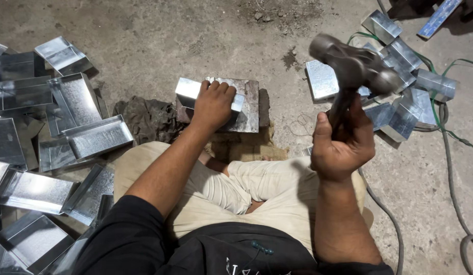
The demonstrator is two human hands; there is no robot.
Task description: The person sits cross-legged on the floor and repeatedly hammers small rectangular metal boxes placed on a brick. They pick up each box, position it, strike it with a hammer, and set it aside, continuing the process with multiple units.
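Flat, even daylight on the concrete floor (196, 30), soft shadows only. Glare flashes off the galvanised sheet pieces (89, 135). The raised hammer head (351, 63) smears with motion blur; edges bow slightly, wide-angle.
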